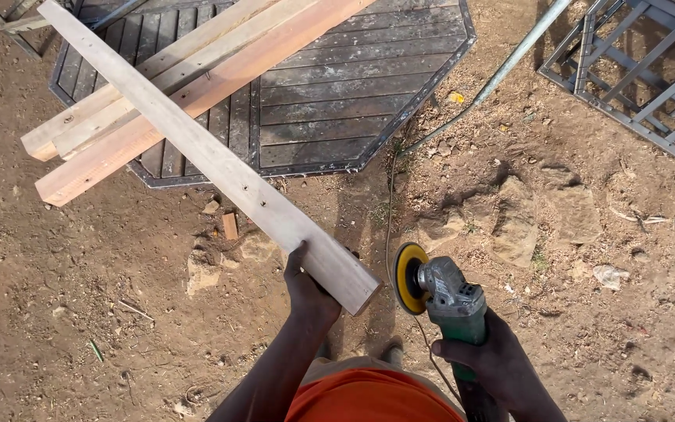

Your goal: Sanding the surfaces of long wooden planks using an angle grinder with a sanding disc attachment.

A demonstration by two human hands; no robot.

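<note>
My left hand (308, 291) grips the near end of a long pale wooden plank (212, 160), which runs up and to the left over other timber. My right hand (501, 363) holds a green and grey angle grinder (445, 293) by its body. The grinder's yellow sanding disc (408, 278) stands on edge just right of the plank's end, a small gap apart from it. An orange garment shows at the bottom edge between my arms.
Several reddish planks (158, 86) lie across a dark octagonal slatted tabletop (337, 94) on bare dirt. A grey metal frame (642, 70) lies at top right, a pipe (517, 51) beside it. The grinder's cord (391, 195) trails over the ground past stones (517, 223).
</note>
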